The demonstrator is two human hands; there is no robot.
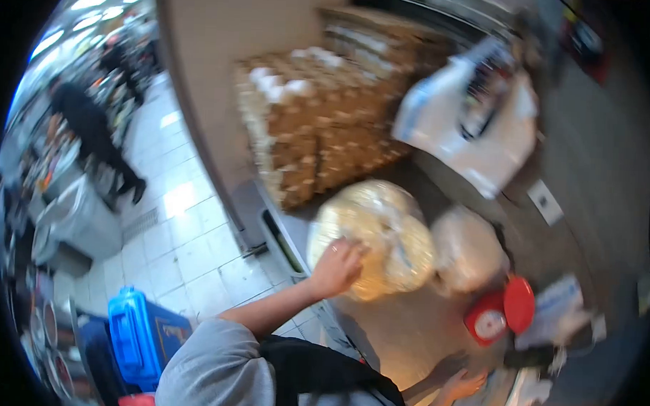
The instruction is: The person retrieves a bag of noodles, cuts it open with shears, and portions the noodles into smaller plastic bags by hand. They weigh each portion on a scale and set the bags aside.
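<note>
My left hand (339, 266) is on the near left side of a large clear plastic bag (381, 230) with pale yellow contents. Its fingers are curled against the bag and seem to grip the plastic. Low on the right, my right hand (465, 383) hovers by the near edge of the metal table (413, 342), fingers apart, with nothing visible in it. A second, whitish bag (470, 249) lies to the right of the yellow one. Past it stands a red kitchen scale (488, 320) with a round dial and a red pan.
Stacked egg trays (306, 123) fill the table's back left against a wall. A white carrier bag (478, 115) sits at the back. Papers and a dark device (528, 357) lie on the right. On the floor side are a blue container (141, 336) and, farther off, a person (92, 120).
</note>
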